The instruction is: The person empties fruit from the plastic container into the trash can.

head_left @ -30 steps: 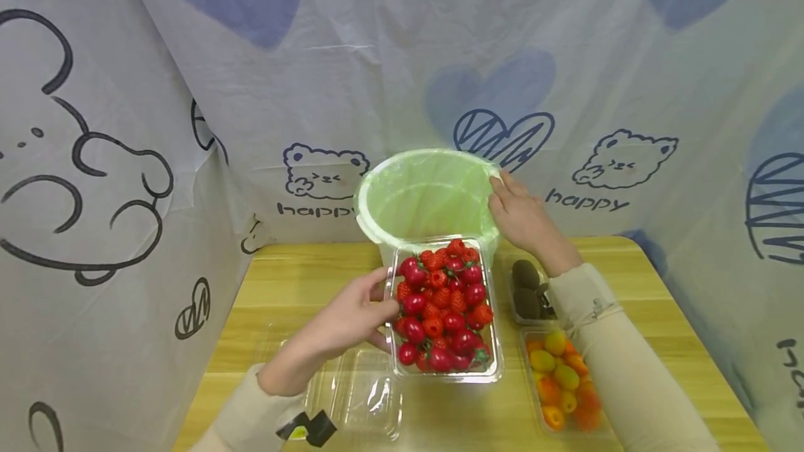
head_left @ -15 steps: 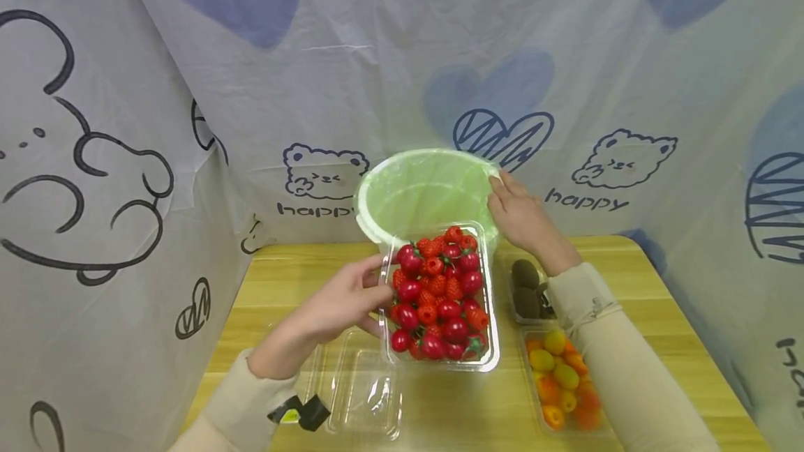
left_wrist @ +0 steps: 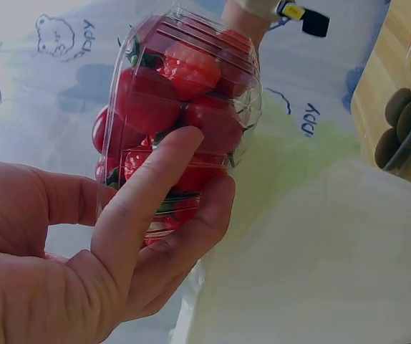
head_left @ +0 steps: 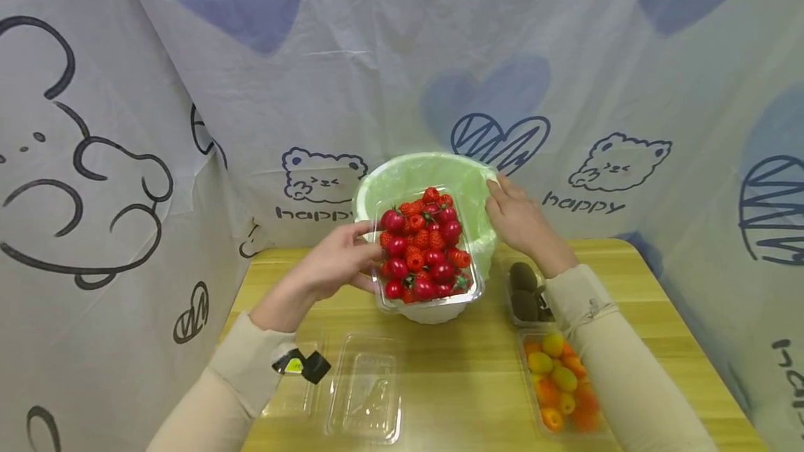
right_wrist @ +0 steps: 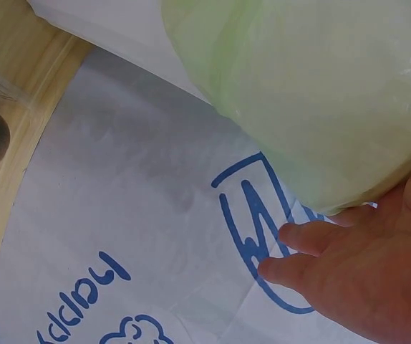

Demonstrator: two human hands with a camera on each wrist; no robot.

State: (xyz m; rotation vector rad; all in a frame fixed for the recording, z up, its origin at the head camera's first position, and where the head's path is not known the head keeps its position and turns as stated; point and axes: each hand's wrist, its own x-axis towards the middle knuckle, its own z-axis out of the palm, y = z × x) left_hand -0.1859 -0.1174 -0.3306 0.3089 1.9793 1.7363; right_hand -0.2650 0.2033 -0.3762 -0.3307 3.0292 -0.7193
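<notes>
A clear plastic box (head_left: 475, 291) full of red fruit, raspberries (head_left: 415, 258) and small dark-red cherry-like fruit (head_left: 442, 272), is tilted over the front of a white bin with a light green bag liner (head_left: 392, 183). My left hand (head_left: 336, 260) grips the box by its left side, the thumb on the near face and fingers around behind. In the left wrist view, the fruit (left_wrist: 148, 98) presses against the clear wall. At the bin's right rim, my right hand (head_left: 521, 223) holds the edge; in the right wrist view some fingertips (right_wrist: 291, 236) show outside the liner (right_wrist: 320, 93).
On the right of the wooden table (head_left: 465, 382) stand a clear box of dark brown oval fruit (head_left: 524, 291) and one of orange and yellow fruit (head_left: 559, 379). Clear plastic trays (head_left: 366, 389) lie at the front left. Printed cloth (head_left: 402, 75) hangs behind.
My left hand has carried the box of red fruit up and forward, from in front of the bin to over its opening. The right hand has stayed at the rim.
</notes>
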